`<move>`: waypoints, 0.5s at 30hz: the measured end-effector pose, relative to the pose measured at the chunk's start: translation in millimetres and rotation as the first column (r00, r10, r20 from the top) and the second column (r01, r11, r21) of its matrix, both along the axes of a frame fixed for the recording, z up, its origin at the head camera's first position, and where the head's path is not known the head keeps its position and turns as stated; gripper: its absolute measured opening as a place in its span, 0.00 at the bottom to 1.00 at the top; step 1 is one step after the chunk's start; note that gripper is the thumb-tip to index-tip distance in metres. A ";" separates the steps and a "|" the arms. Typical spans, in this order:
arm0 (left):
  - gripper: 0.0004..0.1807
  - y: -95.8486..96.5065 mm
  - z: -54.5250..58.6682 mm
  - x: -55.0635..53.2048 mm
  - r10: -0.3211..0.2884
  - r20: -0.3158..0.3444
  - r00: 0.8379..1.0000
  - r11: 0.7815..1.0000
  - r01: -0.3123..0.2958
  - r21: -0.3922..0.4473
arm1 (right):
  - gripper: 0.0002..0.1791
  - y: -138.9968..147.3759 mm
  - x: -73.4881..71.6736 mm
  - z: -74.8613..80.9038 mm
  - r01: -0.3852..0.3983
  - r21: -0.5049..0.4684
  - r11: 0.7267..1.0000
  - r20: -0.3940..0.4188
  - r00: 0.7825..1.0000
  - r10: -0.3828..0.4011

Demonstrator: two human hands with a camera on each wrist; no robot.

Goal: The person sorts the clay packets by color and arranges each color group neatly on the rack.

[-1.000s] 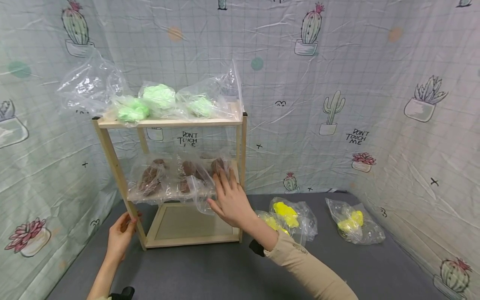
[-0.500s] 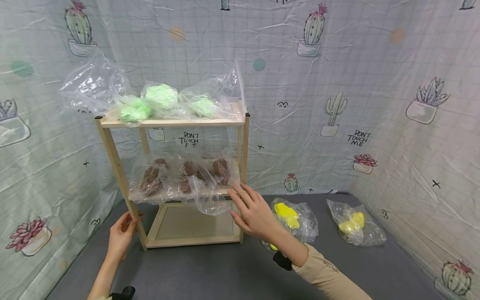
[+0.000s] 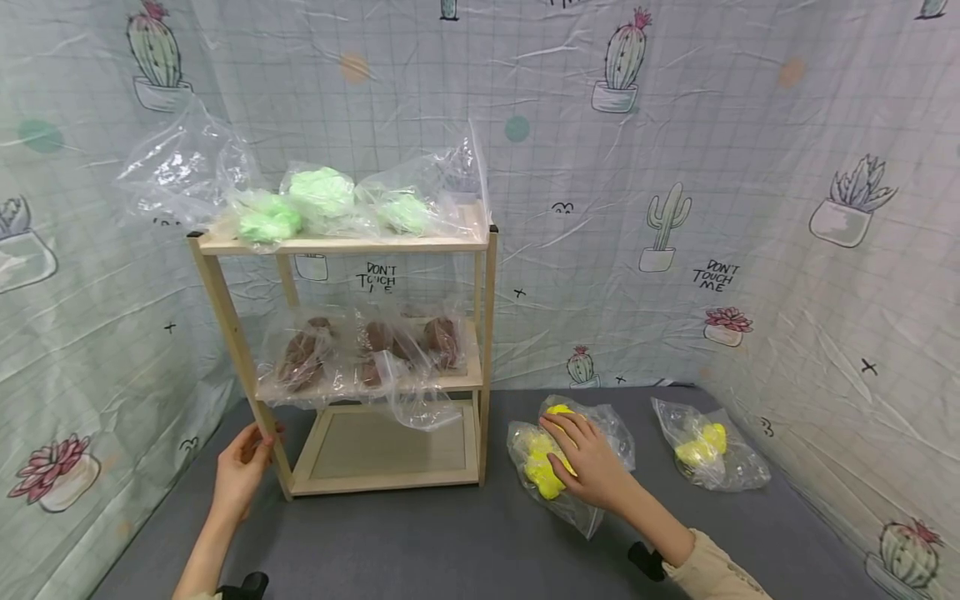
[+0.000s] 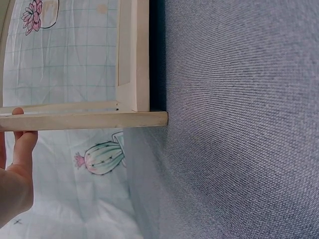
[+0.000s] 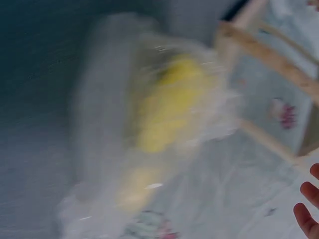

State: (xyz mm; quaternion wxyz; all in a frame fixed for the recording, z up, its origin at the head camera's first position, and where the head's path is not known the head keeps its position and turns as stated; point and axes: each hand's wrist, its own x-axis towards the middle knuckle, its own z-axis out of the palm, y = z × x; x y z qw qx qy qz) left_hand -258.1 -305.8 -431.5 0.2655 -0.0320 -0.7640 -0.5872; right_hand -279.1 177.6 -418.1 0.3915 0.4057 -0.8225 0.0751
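A wooden shelf rack (image 3: 360,247) stands upright on the dark cloth surface. My left hand (image 3: 238,475) grips its front left post (image 4: 84,121), a finger and the thumb on either side of the wood. My right hand (image 3: 592,465), fingers spread and slightly bent, is over two overlapping clear plastic bags with yellow lumps inside. The nearer yellow bag (image 3: 538,467) shows left of the fingers; the farther yellow bag (image 3: 617,429) is partly hidden behind them. In the right wrist view the yellow contents (image 5: 172,107) are blurred, with the fingertips (image 5: 310,191) at the lower right edge.
Bags with pale green lumps (image 3: 321,192) lie on the top board. Bags with brown lumps (image 3: 303,354) fill the middle board, one hanging over its front edge. Another yellow bag (image 3: 701,454) lies farther right. Printed cloth (image 3: 555,217) encloses the back and sides.
My right hand has left the brown bags on the middle board and moved right and down to the yellow bags. The left hand has stayed on the post.
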 end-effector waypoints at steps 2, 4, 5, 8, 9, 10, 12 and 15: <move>0.13 -0.3 0.4 0.0 0.002 -0.004 1.000 1.000 -0.002 0.007 | 0.25 8.8 -2.8 -9.4 0.017 0.036 0.999 0.026 1.000 -0.018; 0.13 -2.0 -1.4 -1.2 -0.003 -0.014 1.000 1.000 0.003 0.010 | 0.30 15.4 -5.3 -17.6 0.037 0.072 0.997 0.057 0.998 -0.041; 0.12 -3.3 -3.4 -2.5 -0.005 -0.021 1.000 1.000 0.005 0.012 | 0.33 18.0 -6.2 -21.1 0.049 0.087 0.995 0.075 0.996 -0.056; 0.13 -8.9 -12.7 -8.7 -0.034 -0.057 0.998 0.999 0.036 0.031 | 0.39 24.2 -9.0 -30.9 0.089 0.137 0.987 0.128 0.986 -0.107; 0.14 -11.7 -17.1 -11.9 -0.054 -0.079 0.995 0.997 0.058 0.050 | 0.40 25.8 -9.9 -33.5 0.099 0.151 0.984 0.140 0.983 -0.121; 0.15 -12.6 -18.6 -12.8 -0.058 -0.076 0.995 0.997 0.062 0.041 | 0.40 27.1 -10.9 -36.0 0.106 0.163 0.981 0.153 0.979 -0.131; 0.16 -14.3 -21.4 -14.7 -0.072 -0.085 0.994 0.996 0.076 0.048 | 0.41 29.4 -13.4 -40.2 0.108 0.179 0.978 0.176 0.974 -0.140; 0.16 -10.9 -16.6 -11.5 -0.039 -0.055 0.998 0.999 0.041 0.023 | 0.43 31.8 -18.8 -45.4 0.093 0.201 0.975 0.215 0.967 -0.137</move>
